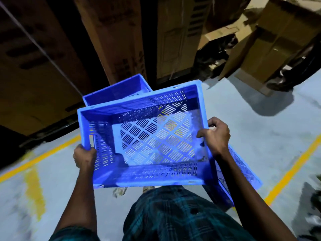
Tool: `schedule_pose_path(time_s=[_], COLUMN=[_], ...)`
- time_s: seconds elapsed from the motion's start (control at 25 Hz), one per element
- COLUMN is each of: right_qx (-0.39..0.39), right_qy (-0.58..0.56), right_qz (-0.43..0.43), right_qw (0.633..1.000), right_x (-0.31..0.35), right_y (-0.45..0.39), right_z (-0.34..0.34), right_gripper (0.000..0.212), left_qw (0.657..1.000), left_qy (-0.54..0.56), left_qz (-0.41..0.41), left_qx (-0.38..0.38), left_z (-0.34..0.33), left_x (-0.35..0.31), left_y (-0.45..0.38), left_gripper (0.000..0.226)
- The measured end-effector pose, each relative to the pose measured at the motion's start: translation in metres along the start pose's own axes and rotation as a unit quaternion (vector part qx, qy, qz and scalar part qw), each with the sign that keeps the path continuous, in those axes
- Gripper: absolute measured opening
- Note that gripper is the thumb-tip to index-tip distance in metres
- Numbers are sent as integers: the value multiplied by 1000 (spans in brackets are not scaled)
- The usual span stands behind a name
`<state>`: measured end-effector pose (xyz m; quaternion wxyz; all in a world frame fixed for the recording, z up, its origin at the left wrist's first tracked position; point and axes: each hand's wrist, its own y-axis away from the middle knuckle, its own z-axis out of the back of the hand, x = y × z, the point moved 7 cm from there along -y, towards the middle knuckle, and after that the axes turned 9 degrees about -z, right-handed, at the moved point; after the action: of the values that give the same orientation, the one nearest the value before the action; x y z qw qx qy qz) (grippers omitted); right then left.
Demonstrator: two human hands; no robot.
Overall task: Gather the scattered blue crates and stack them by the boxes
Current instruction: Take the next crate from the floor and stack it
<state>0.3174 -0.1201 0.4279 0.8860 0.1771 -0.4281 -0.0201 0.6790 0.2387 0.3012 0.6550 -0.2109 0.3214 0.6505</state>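
Both hands are gripping a blue crate in front of my waist: my left hand is curling round its near left corner, my right hand is pinching its right rim. Beyond it a second crate is sitting against the cardboard boxes; a third crate is lying on the floor just right of me.

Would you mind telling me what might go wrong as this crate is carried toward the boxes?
The carried crate is held only at its rim by the left hand and right hand, so it may tilt or slip. It hides the feet, while another crate lies close by on the floor: a likely trip hazard.
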Motion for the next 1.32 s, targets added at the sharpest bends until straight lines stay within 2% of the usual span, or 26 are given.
schedule_pose_path(time_s=[0.2,0.32,0.48,0.6,0.68,0.8,0.88,1.0,1.2,1.32], right_qx=[5,28,71,124,170,215,213,208,174,164], right_qy=[57,126,199,180,170,162,160,133,118,90], right_qz=[43,51,-16,-40,-41,-34,-33,-3,69,96], right_qw=[997,990,977,975,970,962,963,969,975,978], right_x=[51,61,36,20,19,17,18,45,70,88], right_y=[-47,-73,-112,-137,-155,-191,-216,-243,-274,-274], right_z=[-43,-62,-93,-112,-122,-138,-145,-140,-134,-130], right_gripper=[32,37,45,43,34,44,50,50,69,67], left_qw=[993,985,964,961,975,990,988,981,963,948], left_qy=[99,154,229,238,184,67,45,73,141,196], left_qz=[60,73,128,140,124,101,110,116,108,92], left_qx=[30,41,37,-1,-32,-72,-95,-136,-204,-233], left_z=[1,3,-2,0,2,3,-1,-12,-18,-18], left_x=[1,1,10,10,3,-18,-32,-49,-63,-73], left_y=[-38,-48,-30,-20,-14,-5,2,25,55,60], left_gripper=[51,49,35,35,45,58,59,57,55,51])
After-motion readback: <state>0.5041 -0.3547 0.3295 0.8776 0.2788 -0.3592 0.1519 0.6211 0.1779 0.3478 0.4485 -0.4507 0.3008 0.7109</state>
